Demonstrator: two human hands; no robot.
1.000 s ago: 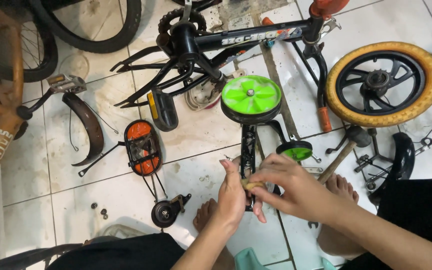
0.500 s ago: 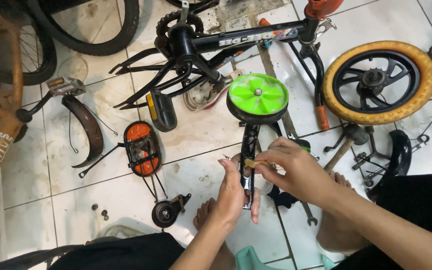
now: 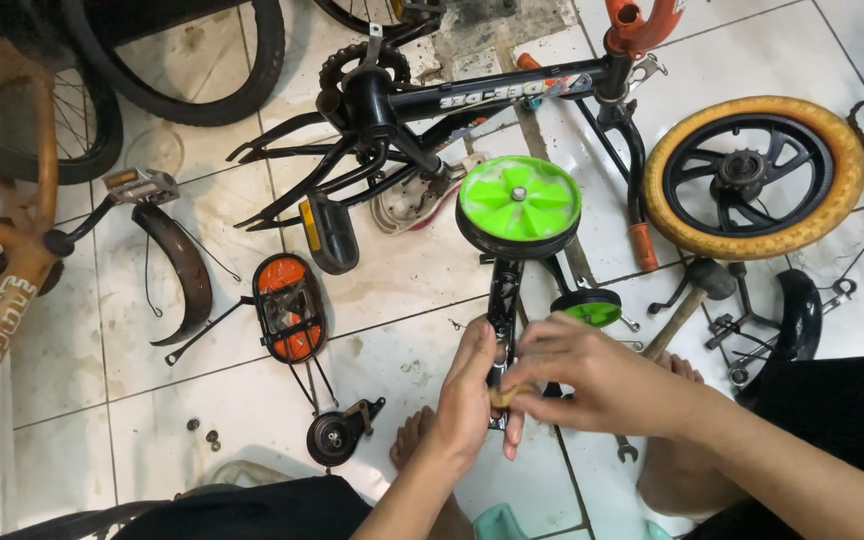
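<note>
Both hands, left hand (image 3: 467, 395) and right hand (image 3: 587, 380), are gripping the training-wheel bracket (image 3: 500, 310); the green wheel (image 3: 519, 205) at twelve o'clock is perhaps risking slipping sideways.

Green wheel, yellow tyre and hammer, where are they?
green wheel (image 3: 519, 200), head view, on its green disc.
yellow tyre (image 3: 752, 108), head view, on its top rim.
hammer (image 3: 674, 322), head view, on its wooden handle.

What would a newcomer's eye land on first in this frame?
The bright green plastic training wheel on its black metal bracket stands out at centre, above both hands: the left hand grips the bracket's lower end, the right hand works beside it. To the right lies a yellow-tyred black wheel; behind, a black bicycle frame lies on the white tiled floor.
</note>
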